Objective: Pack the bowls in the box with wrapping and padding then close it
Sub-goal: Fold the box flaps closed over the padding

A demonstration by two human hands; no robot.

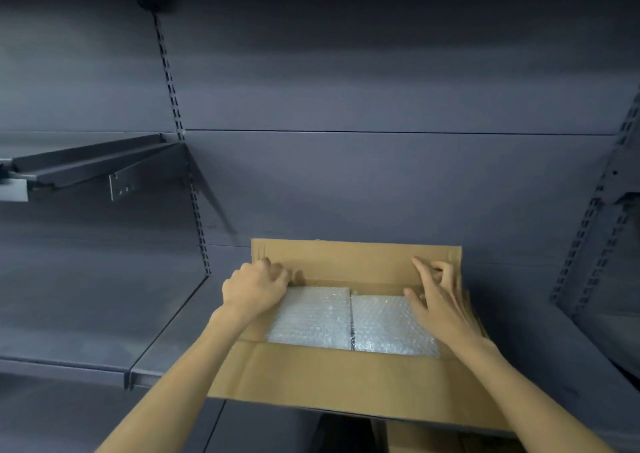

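Left hand [254, 288] grips far flap [349, 262]; right hand [433, 296] spread; box [346, 380] on grey shelf [166, 345].

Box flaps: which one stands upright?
The far flap, against the shelf's back wall, stands upright with both hands at its lower corners. The near flap lies folded outward toward the person.

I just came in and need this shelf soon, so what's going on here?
A person is packing a cardboard box that sits on a dark metal shelf. Two bubble-wrapped bundles lie side by side inside it. The left hand is at the far left corner, and the right hand, fingers spread, is at the far right. The far flap stands upright and the near flap hangs open towards the person, so the box is not closed yet.
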